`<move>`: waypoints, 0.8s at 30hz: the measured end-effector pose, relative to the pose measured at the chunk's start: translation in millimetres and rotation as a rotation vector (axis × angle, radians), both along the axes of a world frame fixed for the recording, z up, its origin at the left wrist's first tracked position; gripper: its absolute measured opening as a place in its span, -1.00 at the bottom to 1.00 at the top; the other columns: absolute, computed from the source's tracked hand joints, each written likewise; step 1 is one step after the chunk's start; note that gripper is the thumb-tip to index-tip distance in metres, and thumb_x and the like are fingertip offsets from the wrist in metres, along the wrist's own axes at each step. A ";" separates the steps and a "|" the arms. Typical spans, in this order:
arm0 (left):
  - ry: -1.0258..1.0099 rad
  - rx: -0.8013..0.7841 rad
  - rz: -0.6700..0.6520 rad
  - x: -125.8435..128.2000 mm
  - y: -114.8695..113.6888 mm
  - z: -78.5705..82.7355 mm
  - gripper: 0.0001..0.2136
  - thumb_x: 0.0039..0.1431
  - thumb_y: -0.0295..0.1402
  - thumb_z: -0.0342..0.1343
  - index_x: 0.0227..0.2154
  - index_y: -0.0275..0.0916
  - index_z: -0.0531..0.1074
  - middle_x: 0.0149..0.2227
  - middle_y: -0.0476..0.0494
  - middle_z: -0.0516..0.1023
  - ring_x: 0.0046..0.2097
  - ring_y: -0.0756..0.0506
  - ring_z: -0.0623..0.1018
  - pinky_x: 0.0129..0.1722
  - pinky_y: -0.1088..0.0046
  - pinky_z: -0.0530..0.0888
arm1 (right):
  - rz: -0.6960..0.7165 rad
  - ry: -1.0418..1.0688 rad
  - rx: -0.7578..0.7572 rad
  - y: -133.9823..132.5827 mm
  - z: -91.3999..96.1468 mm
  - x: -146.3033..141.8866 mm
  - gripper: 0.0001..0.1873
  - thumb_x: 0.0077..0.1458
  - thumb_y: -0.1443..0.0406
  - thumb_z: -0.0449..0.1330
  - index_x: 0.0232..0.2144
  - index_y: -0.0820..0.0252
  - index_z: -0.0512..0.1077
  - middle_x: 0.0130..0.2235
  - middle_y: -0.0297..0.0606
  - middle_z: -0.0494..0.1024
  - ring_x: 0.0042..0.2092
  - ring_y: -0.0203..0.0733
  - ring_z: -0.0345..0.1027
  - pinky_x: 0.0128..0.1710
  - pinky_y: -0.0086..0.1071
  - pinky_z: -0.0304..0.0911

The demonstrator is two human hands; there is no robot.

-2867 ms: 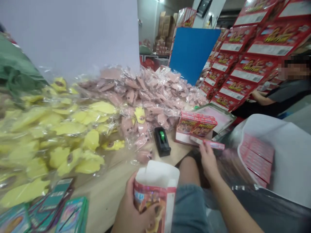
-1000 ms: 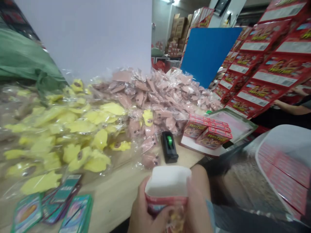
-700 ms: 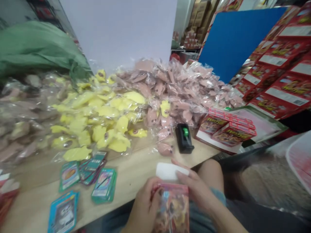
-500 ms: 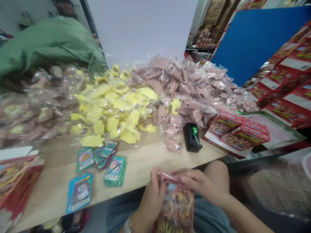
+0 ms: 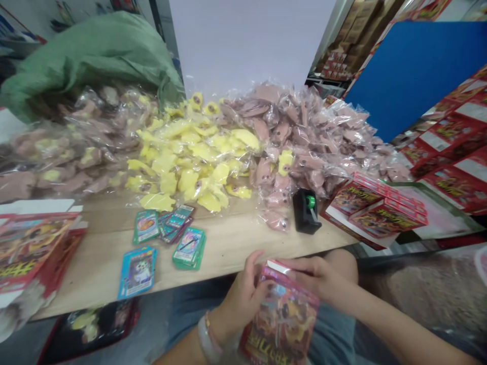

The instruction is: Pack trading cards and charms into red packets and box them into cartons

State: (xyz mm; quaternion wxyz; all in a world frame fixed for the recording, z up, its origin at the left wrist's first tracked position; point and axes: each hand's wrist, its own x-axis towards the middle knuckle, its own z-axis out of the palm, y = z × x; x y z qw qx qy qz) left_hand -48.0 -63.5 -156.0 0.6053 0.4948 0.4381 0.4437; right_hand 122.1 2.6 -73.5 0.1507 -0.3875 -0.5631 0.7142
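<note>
A red printed carton (image 5: 283,317) rests on my lap, below the edge of the wooden table (image 5: 228,243). My left hand (image 5: 243,299) grips its left side, fingers closed round the edge. Over the carton's top end lies my right hand (image 5: 315,276), its fingers pressed on the white flap, which is folded down. Both hands are on the carton.
Heaps of bagged yellow toys (image 5: 190,152) and pink toys (image 5: 304,132) cover the table's far half. Card stacks (image 5: 188,248) lie near the front edge, a black tape dispenser (image 5: 306,218) and red boxes (image 5: 376,210) to the right. Flat red cartons (image 5: 30,248) sit left.
My right hand came back from the red boxes to the carton and folded its white flap down. The view swung left, showing the cards and the flat cartons.
</note>
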 end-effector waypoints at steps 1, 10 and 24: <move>0.006 0.017 0.001 -0.2 -0.9 0.2 -0.51 0.20 -0.25 -0.07 0.12 -0.23 -0.10 -0.08 -0.27 0.42 -0.15 -0.11 0.47 -0.23 0.41 0.43 | 0.007 -0.015 0.018 0.2 0.5 0.0 -0.65 0.01 0.19 0.17 -0.11 0.08 0.44 -0.27 -0.31 0.58 -0.26 -0.22 0.45 -0.16 -0.31 0.33; 0.164 0.133 0.044 -2.9 -9.6 -4.1 -0.44 0.20 -0.31 -0.05 0.18 -0.32 -0.13 -0.17 -0.23 0.49 -0.12 -0.13 0.47 -0.06 0.36 0.33 | 0.255 -0.119 0.329 5.5 9.8 -0.2 -0.65 0.13 0.24 0.03 -0.01 0.02 0.34 -0.14 -0.33 0.54 -0.15 -0.17 0.41 -0.07 -0.24 0.28; 0.679 0.561 -0.234 -64.6 36.2 84.9 -0.59 0.17 -0.44 -0.08 0.08 -0.01 0.22 -0.10 -0.13 0.45 -0.11 -0.11 0.45 -0.12 0.38 0.40 | -0.942 -0.479 0.495 17.7 -53.9 60.3 -0.62 0.02 0.07 0.05 -0.18 0.18 0.29 -0.18 -0.11 0.36 -0.19 -0.07 0.32 -0.18 -0.13 0.28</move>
